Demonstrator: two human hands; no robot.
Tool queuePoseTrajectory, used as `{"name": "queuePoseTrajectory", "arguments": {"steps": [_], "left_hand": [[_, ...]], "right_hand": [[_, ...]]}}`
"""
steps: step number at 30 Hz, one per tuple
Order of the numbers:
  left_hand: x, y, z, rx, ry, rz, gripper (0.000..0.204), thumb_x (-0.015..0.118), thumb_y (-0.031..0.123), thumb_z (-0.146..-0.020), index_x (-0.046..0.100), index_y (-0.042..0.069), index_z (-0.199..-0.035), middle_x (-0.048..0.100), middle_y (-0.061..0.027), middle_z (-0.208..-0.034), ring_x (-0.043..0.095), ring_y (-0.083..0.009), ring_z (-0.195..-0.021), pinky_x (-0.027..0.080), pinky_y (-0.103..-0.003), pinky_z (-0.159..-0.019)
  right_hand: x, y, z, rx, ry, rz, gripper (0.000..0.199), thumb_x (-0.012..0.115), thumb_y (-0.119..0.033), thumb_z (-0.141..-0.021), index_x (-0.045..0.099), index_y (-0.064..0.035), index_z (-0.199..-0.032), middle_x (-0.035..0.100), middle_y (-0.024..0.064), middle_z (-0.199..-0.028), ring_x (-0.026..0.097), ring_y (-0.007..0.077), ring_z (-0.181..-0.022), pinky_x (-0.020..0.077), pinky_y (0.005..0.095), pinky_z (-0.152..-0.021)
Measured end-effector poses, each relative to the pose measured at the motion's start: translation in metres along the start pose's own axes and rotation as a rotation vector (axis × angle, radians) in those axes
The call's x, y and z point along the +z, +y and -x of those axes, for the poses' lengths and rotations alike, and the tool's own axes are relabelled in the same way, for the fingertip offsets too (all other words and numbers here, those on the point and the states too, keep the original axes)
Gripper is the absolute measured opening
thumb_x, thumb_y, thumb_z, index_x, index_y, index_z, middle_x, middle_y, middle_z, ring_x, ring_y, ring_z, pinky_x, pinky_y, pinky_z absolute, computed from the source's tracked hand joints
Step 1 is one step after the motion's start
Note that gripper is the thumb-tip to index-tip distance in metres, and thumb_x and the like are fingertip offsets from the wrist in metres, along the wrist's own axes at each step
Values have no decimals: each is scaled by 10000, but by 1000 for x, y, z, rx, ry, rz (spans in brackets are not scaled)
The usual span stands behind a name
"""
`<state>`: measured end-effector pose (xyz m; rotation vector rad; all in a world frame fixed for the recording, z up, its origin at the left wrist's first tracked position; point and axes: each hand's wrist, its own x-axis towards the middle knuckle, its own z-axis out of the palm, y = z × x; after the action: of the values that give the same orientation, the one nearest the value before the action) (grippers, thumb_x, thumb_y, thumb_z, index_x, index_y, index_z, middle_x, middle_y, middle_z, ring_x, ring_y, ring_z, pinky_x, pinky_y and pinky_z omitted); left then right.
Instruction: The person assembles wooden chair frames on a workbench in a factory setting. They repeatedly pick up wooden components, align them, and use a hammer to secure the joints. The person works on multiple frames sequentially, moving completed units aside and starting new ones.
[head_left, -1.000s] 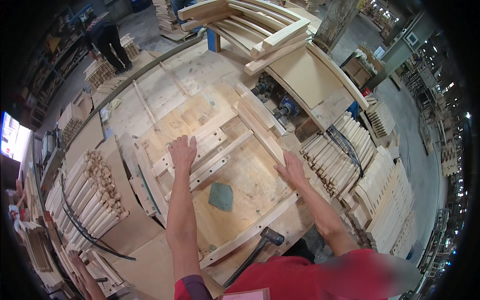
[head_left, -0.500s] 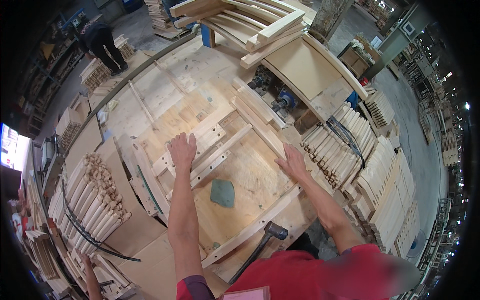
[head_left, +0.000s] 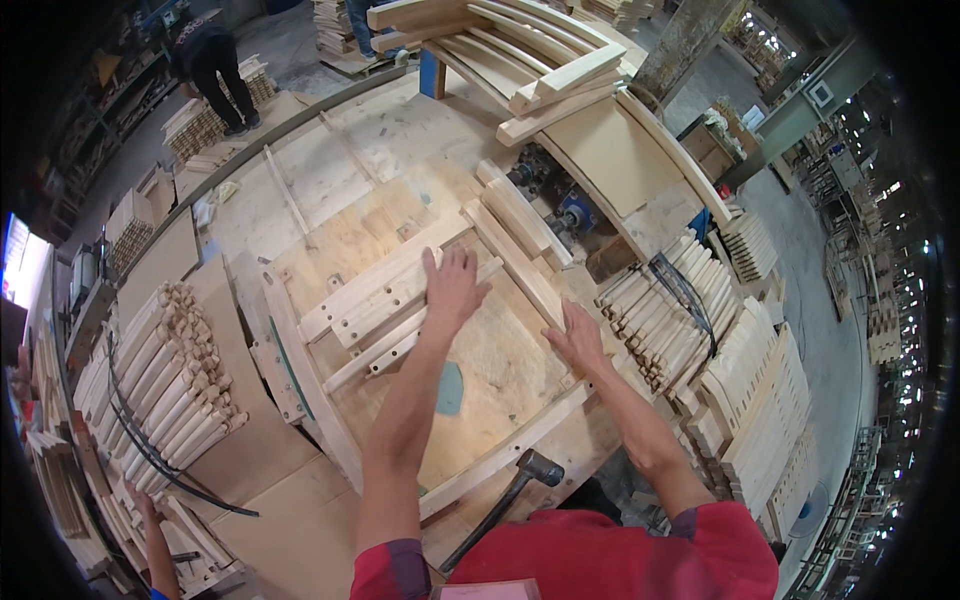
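Hammer [head_left: 520, 485] lies untouched at lower centre of the frame, its head resting against the near curved rail [head_left: 500, 455], so I judge no driving is under way. Above it, my right hand [head_left: 575, 340] presses flat, fingers spread, on the right side rail [head_left: 525, 275], gripping nothing. My left hand [head_left: 452, 285] lies open, palm down, on the drilled cross slats [head_left: 385, 305] at centre frame. The frame sits on the plywood jig board [head_left: 480, 360]; its outer rails look placed, while the slats seem only laid in and not yet seated or fixed, I think. Bundled turned spindles [head_left: 165, 370] wait at left, unused.
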<state>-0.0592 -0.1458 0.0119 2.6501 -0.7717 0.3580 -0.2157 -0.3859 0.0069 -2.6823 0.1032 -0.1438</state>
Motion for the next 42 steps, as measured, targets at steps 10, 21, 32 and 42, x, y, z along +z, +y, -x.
{"name": "queuePoseTrajectory", "arguments": {"steps": [10,21,32,42], "left_hand": [[20,7,3,8,-68,4,275,724,279,-869,710,64,-1040,681,-95,-1044,589,-263,-1170,174,-684,-1181],[21,4,3,2,-53,36,289,715,299,-882,709,51,-1030,681,-95,-1039,577,-265,-1156,178,-695,-1189],[21,3,3,9,-98,131,334,695,274,-895,679,40,-1132,638,-124,-1173,539,-297,-1247,173,-686,-1194],[-26,-113,15,-505,-20,-41,446,563,392,-1002,666,-3,-1180,622,-221,-1257,544,-385,-1216,393,-520,-1059]], "right_hand": [[2,0,1,-28,57,37,744,830,-281,-777,518,48,-1367,624,231,-1117,601,411,-1055,498,460,-900],[3,1,-2,19,24,-19,765,836,-300,-773,527,64,-1371,631,247,-1187,603,415,-1112,495,463,-947],[3,-9,5,34,-4,-13,729,824,-278,-786,517,40,-1366,626,229,-1183,597,411,-1110,501,466,-940],[7,-18,11,66,9,-30,730,832,-271,-782,520,26,-1371,621,204,-1123,601,384,-1068,505,451,-898]]}}
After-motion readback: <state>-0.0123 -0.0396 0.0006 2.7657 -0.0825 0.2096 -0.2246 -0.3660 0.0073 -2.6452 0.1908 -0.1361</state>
